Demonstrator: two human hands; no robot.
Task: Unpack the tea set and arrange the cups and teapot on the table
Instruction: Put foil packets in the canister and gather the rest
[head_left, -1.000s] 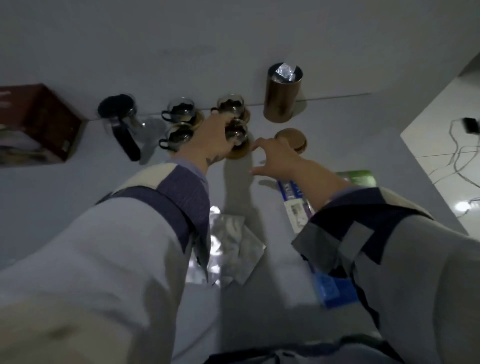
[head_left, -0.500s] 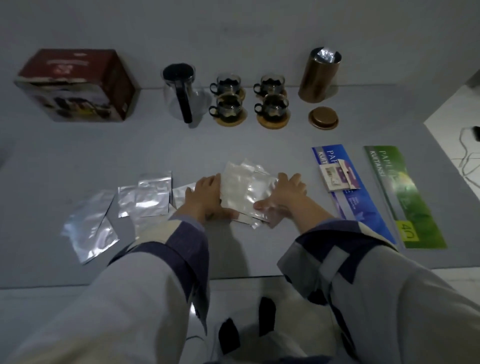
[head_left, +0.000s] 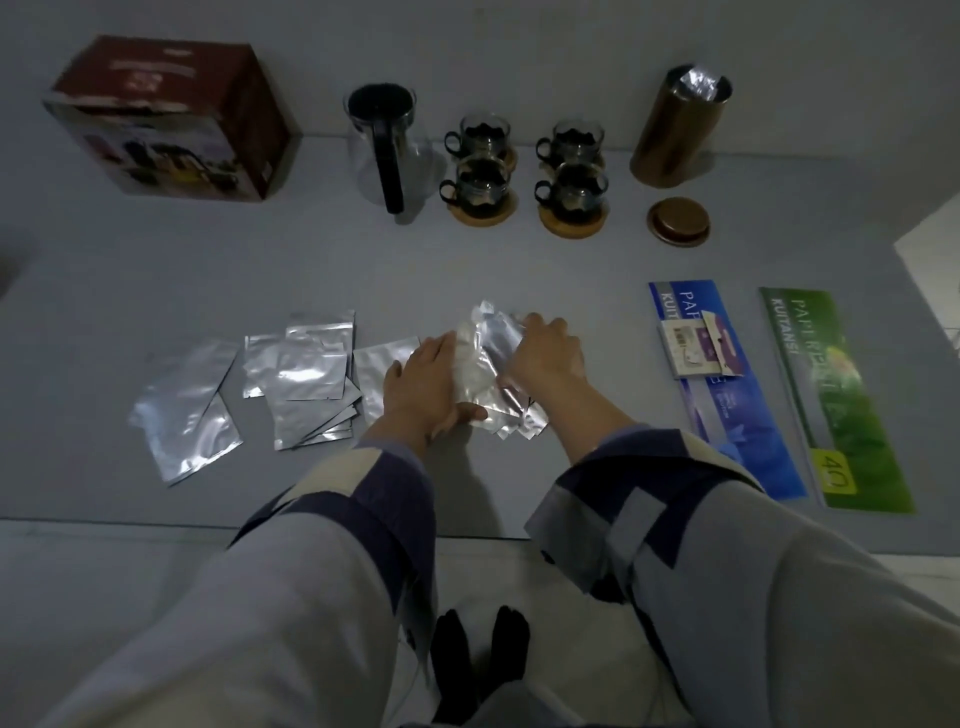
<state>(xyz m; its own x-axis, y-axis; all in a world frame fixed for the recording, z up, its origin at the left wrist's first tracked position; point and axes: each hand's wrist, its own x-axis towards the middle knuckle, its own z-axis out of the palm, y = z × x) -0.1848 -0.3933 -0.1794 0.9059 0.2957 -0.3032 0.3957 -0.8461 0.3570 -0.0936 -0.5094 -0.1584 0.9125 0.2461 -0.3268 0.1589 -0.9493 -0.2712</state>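
A glass teapot (head_left: 387, 148) with a black handle stands at the back of the grey table (head_left: 571, 270). Right of it, several glass cups (head_left: 480, 182) sit on round wooden coasters in two rows. Near the table's front middle, my left hand (head_left: 426, 384) and my right hand (head_left: 545, 353) both hold a small stack of silver foil pouches (head_left: 485, 364), gripping it from either side, slightly lifted at the far end.
A red tea-set box (head_left: 171, 117) stands back left. A bronze canister (head_left: 678, 130) with foil inside stands back right, its lid (head_left: 678, 221) in front. More foil pouches (head_left: 306, 379) lie left of my hands. Blue (head_left: 722, 384) and green (head_left: 831, 395) receipt books lie right.
My hands left the cups at the back and came to the front of the table. They have gathered the foil pouches and now lift the stack's far edge.
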